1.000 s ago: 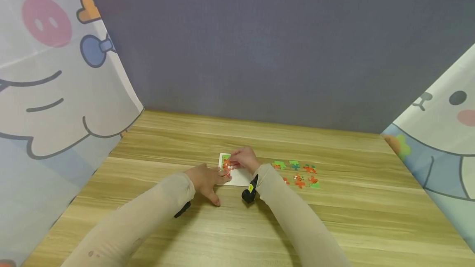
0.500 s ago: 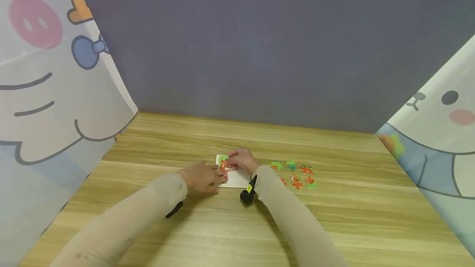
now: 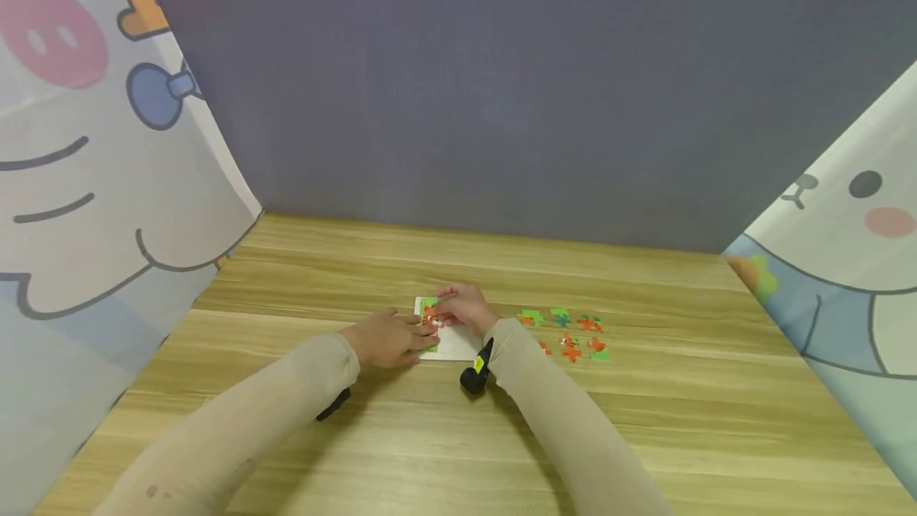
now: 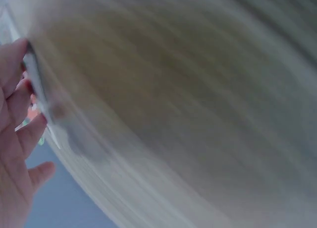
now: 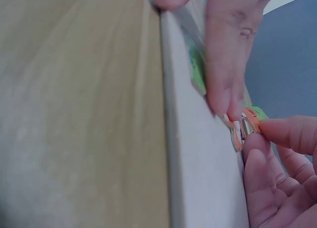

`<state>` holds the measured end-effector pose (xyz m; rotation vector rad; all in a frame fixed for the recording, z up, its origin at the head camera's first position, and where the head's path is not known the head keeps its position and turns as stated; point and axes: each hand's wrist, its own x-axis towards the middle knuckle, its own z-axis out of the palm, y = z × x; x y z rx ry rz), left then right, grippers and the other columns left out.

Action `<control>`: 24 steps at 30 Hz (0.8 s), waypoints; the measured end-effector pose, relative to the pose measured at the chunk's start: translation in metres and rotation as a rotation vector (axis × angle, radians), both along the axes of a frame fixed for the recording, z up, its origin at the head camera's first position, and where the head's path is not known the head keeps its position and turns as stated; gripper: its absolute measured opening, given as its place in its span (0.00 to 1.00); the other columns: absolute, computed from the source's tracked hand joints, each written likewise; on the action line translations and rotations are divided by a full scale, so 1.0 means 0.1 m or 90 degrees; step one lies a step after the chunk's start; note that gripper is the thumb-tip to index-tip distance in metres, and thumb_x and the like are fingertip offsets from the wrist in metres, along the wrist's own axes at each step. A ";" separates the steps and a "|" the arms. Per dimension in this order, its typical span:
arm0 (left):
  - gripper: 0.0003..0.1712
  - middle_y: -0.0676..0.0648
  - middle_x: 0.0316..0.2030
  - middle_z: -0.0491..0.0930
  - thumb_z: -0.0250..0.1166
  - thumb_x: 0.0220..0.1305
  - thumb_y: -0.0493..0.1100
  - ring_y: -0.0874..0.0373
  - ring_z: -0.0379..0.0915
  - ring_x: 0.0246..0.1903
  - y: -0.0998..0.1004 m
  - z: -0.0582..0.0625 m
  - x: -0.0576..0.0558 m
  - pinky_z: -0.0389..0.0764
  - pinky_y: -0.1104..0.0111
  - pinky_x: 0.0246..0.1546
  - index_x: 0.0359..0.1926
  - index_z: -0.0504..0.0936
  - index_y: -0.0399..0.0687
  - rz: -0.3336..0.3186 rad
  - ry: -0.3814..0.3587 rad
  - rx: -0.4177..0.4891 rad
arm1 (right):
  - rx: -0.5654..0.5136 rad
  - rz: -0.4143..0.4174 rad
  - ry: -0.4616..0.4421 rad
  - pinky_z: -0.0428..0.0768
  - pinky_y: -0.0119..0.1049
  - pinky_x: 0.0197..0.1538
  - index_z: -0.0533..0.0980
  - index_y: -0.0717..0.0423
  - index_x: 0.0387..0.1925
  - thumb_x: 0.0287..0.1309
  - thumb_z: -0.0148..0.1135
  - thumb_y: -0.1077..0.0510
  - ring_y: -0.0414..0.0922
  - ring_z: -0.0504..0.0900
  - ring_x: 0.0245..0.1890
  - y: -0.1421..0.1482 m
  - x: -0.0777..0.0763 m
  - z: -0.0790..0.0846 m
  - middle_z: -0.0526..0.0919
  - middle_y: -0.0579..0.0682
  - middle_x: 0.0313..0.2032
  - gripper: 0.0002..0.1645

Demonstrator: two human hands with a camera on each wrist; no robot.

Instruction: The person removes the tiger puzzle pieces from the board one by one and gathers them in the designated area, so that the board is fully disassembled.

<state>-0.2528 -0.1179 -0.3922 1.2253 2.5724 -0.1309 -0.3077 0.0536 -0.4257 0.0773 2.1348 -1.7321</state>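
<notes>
A white puzzle board (image 3: 456, 345) lies on the table, with green and orange tiger puzzle pieces along its left side. My left hand (image 3: 389, 338) reaches in from the left. In the right wrist view, its straight fingers (image 5: 224, 54) press down on the pieces. My right hand (image 3: 467, 310) is over the board's upper part; in the right wrist view, its thumb and index finger pinch an orange puzzle piece (image 5: 253, 120) close to the left fingertips. The left wrist view catches the left hand (image 4: 15, 134) at its edge, fingers at the board's side.
Several loose puzzle pieces (image 3: 571, 347) in orange, green and teal lie in two rows right of the board. A grey panel (image 3: 487, 102) stands behind the wooden table (image 3: 430, 436). Cartoon-printed cloths (image 3: 86, 245) hang at both sides.
The left hand has moved its fingers further in, its thumb drawn toward the board. The right hand stays pinching at the same spot. The head view has shifted slightly.
</notes>
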 end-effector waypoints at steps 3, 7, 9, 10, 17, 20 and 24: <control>0.27 0.52 0.68 0.63 0.55 0.71 0.50 0.46 0.60 0.66 0.00 0.00 -0.01 0.62 0.44 0.62 0.69 0.68 0.53 -0.003 0.007 -0.008 | 0.003 -0.003 0.005 0.76 0.26 0.24 0.76 0.66 0.45 0.54 0.60 0.71 0.37 0.76 0.20 0.00 0.01 0.01 0.78 0.47 0.21 0.15; 0.26 0.53 0.67 0.65 0.55 0.71 0.50 0.45 0.61 0.66 0.02 0.02 -0.02 0.62 0.44 0.62 0.68 0.69 0.54 -0.009 0.012 -0.019 | 0.012 -0.012 0.016 0.77 0.27 0.25 0.77 0.66 0.44 0.52 0.62 0.70 0.38 0.76 0.20 -0.01 0.02 0.03 0.79 0.47 0.21 0.15; 0.26 0.53 0.67 0.65 0.55 0.71 0.50 0.45 0.61 0.66 0.02 0.03 -0.03 0.62 0.44 0.62 0.68 0.70 0.54 -0.007 0.006 -0.019 | 0.016 -0.021 0.029 0.78 0.28 0.26 0.77 0.66 0.44 0.52 0.62 0.71 0.39 0.77 0.21 -0.01 0.02 0.05 0.80 0.48 0.22 0.15; 0.26 0.53 0.67 0.65 0.55 0.71 0.50 0.45 0.61 0.66 0.02 0.03 -0.03 0.63 0.44 0.62 0.67 0.70 0.54 -0.008 0.003 -0.016 | 0.017 -0.027 0.035 0.78 0.28 0.26 0.77 0.66 0.45 0.52 0.62 0.71 0.39 0.77 0.21 0.00 0.02 0.05 0.80 0.49 0.23 0.16; 0.26 0.52 0.68 0.64 0.54 0.72 0.50 0.45 0.60 0.66 0.00 0.02 -0.04 0.64 0.43 0.61 0.68 0.69 0.55 -0.011 -0.012 -0.006 | 0.012 -0.049 0.046 0.82 0.32 0.29 0.76 0.67 0.48 0.54 0.58 0.72 0.42 0.80 0.23 0.10 0.02 0.09 0.83 0.56 0.29 0.17; 0.26 0.51 0.67 0.64 0.54 0.72 0.51 0.43 0.60 0.66 -0.02 0.02 -0.05 0.63 0.43 0.61 0.68 0.69 0.55 -0.011 -0.012 -0.001 | 0.018 -0.043 0.050 0.83 0.33 0.30 0.76 0.67 0.48 0.55 0.58 0.72 0.41 0.80 0.24 0.15 0.02 0.11 0.82 0.56 0.29 0.17; 0.26 0.52 0.67 0.65 0.54 0.72 0.51 0.41 0.60 0.66 -0.04 0.02 -0.06 0.63 0.42 0.60 0.68 0.69 0.55 -0.011 -0.011 0.005 | 0.024 -0.027 0.061 0.83 0.34 0.32 0.76 0.68 0.48 0.55 0.59 0.72 0.42 0.80 0.25 0.22 0.04 0.13 0.82 0.55 0.29 0.17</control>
